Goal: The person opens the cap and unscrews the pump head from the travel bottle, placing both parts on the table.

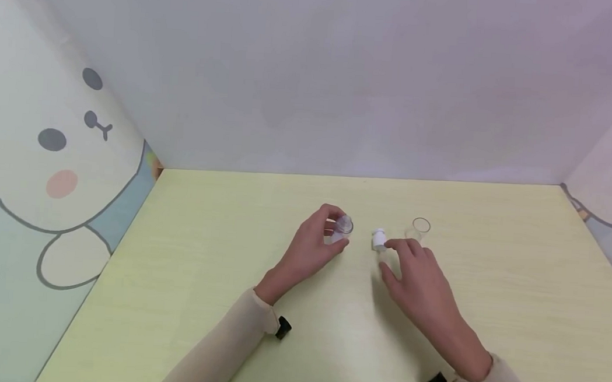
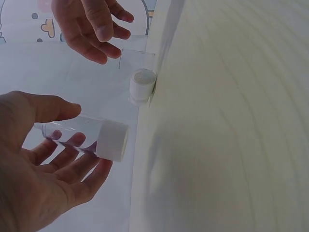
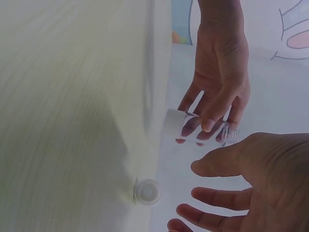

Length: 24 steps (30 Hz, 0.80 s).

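Note:
My left hand (image 1: 311, 235) holds a small clear bottle (image 2: 79, 130) between thumb and fingers. The bottle is upright, with its wide white end (image 2: 113, 140) toward the table and its clear narrower end (image 1: 344, 222) on top. A small white cylindrical piece (image 1: 379, 239) with a wider collar rests on the table, to the right of the bottle. My right hand (image 1: 422, 277) hovers by this piece, its fingers apart and nothing between them. In the right wrist view, the round end of the white piece (image 3: 147, 192) lies beyond the right fingertips.
A clear open cylinder (image 1: 421, 225) with a thin dark rim stands behind the right hand, partly covered by it. The pale wooden tabletop (image 1: 203, 237) meets a plain back wall (image 1: 344, 88). A side wall (image 1: 71, 159) with a cartoon animal borders the left.

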### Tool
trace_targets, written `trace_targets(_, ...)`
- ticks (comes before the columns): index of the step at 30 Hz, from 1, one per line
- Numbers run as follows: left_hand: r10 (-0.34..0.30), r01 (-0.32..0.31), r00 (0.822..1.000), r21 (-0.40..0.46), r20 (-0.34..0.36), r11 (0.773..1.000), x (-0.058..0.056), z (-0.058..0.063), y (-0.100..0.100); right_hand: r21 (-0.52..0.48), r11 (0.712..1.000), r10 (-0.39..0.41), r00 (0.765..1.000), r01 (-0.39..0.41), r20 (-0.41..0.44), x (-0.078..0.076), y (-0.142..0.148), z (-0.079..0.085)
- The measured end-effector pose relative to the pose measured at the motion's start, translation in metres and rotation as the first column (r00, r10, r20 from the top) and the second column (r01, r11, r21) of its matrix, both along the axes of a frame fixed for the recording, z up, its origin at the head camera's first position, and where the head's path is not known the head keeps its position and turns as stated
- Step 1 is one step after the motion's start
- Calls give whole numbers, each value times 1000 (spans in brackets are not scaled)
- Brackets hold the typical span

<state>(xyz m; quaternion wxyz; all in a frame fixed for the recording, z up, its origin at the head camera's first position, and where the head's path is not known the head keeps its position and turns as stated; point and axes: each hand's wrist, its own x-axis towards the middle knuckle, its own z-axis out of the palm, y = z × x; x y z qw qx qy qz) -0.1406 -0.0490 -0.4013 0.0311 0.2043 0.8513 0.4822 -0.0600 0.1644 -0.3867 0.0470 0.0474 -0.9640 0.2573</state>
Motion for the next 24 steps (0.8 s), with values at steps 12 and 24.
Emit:
trace_targets(12, 18, -18, 998, 7, 68, 1000, -7, -9, 9, -10, 1000, 0, 1000, 0, 9, 4, 6, -1)
trace_targets(24, 64, -61, 989, -30, 134, 998, -8, -11, 7, -19, 1000, 17, 1000, -17, 5, 14, 9, 3)
